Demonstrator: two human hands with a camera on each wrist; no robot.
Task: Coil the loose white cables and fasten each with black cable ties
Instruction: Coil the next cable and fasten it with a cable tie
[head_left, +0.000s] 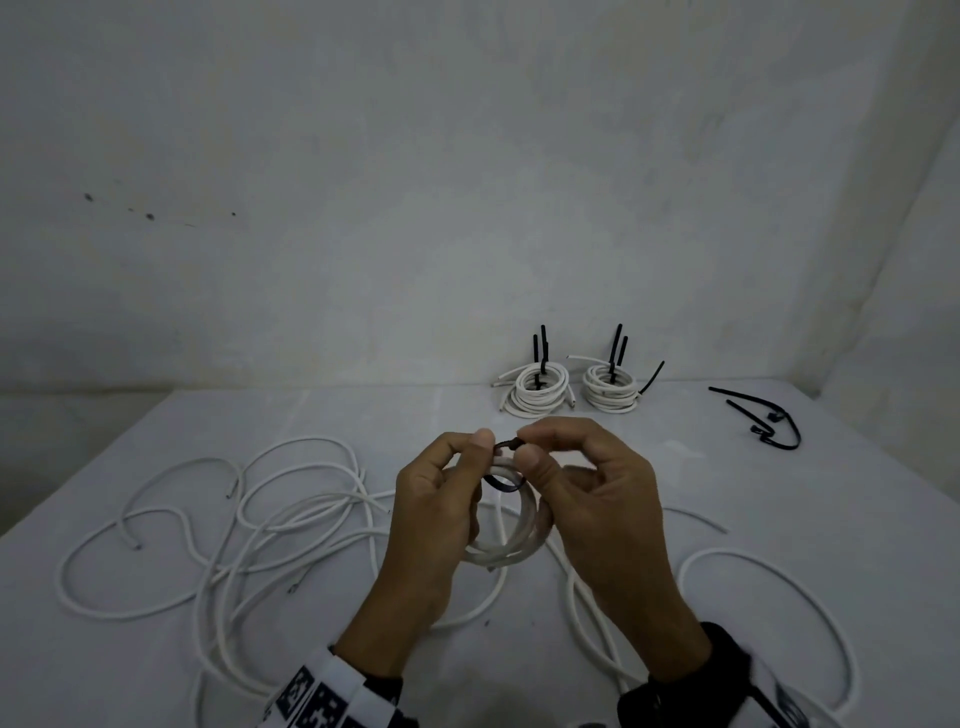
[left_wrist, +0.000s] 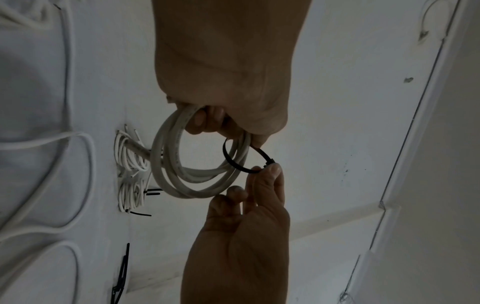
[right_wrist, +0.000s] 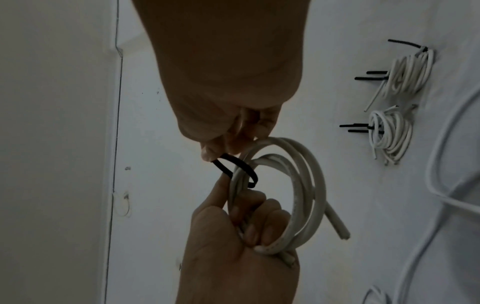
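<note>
Coil (head_left: 511, 530) held upright off surface (head_left: 779, 519), ring face toward wearer. L hand (head_left: 436, 512) fingers curl round coil; R hand (head_left: 587, 499) fingers pinch tie (head_left: 500, 480) looped across its top.

Coil (head_left: 511, 540) between the fingers (head_left: 532, 460) of both hands, tie (head_left: 501, 480) looped round its top, two tied coils (head_left: 537, 392) beyond the fingertips, spare ties (head_left: 763, 421) far right, loose cables (head_left: 249, 525) left and below on the table (head_left: 779, 493)

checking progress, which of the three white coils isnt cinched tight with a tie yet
The coil held in both hands: its black tie forms a loose loop round it. The two coils by the wall lie on the table, ties tight, tails sticking up.
</note>
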